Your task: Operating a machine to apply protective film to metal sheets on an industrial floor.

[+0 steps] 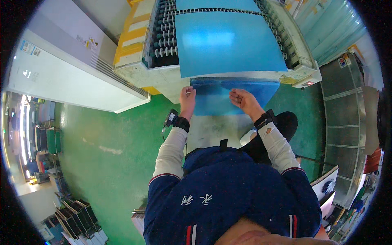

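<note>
The person stands at a roller conveyor (pixel 163 45) and looks down over a dark blue jacket (pixel 228 192) with pale sleeves. Both hands reach forward to a blue sheet (pixel 228 98) that hangs over the near end of the machine, at about 12 o'clock from the body.

The left hand (pixel 188 98) lies on the sheet's left edge, at roughly 11 o'clock. Its fingers are curled narrow around that edge and pinch it. A black wrist strap (pixel 181 122) with a small device sits just behind the hand.

The right hand (pixel 243 99) rests on the sheet's upper middle, at about 1 o'clock. Its fingers are bent and close together, pressing on the surface; I cannot tell whether they grip it or only touch it. A black band (pixel 265 119) circles this wrist too.

A second, larger blue sheet (pixel 228 41) lies flat on the rollers just beyond the held one, farther toward 12 o'clock, and the two overlap at the machine's lip.

At 10 o'clock stands a long white cabinet (pixel 65 69). The green floor (pixel 106 155) spreads to 9 o'clock. At 3 o'clock stands a grey metal rack (pixel 347 130). At 7 o'clock, stacks of dark frames (pixel 79 222) stand on the floor, well apart from the hands.
</note>
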### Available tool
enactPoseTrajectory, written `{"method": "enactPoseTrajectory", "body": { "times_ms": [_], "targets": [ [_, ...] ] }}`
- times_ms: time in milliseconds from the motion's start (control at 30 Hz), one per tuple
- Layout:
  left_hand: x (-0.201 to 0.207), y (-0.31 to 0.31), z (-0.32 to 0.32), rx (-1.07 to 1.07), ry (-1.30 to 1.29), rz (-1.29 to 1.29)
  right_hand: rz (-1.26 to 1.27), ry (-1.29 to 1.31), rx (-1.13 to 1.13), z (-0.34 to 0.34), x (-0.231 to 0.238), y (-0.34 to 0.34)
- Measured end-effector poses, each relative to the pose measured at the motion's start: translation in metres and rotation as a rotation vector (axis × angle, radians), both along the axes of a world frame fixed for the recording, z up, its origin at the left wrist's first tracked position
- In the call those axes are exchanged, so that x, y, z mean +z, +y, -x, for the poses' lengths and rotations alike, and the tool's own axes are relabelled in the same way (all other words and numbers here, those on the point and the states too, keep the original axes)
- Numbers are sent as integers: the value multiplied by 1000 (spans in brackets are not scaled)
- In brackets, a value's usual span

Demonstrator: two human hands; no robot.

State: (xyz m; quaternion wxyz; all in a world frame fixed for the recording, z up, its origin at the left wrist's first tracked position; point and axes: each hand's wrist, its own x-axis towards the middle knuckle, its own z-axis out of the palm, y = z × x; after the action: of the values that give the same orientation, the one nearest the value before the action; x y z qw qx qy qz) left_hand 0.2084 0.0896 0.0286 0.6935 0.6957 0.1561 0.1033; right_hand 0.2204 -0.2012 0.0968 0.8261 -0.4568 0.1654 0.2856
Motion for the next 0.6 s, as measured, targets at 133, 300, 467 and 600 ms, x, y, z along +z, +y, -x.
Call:
{"method": "enactPoseTrajectory", "body": {
  "times_ms": [133, 300, 467, 600],
  "targets": [
    [-6, 1, -2, 5, -49, -12, 6, -4, 8, 5, -4, 3],
    [-12, 1, -5, -10, 0, -145, 51, -18, 27, 11, -7, 5],
    [12, -12, 1, 36, 74, -50, 127, -59, 44, 9, -11, -3],
    [-13, -2, -3, 61, -15, -22, 288, -45, 58, 11, -1, 3]
  ]
}}
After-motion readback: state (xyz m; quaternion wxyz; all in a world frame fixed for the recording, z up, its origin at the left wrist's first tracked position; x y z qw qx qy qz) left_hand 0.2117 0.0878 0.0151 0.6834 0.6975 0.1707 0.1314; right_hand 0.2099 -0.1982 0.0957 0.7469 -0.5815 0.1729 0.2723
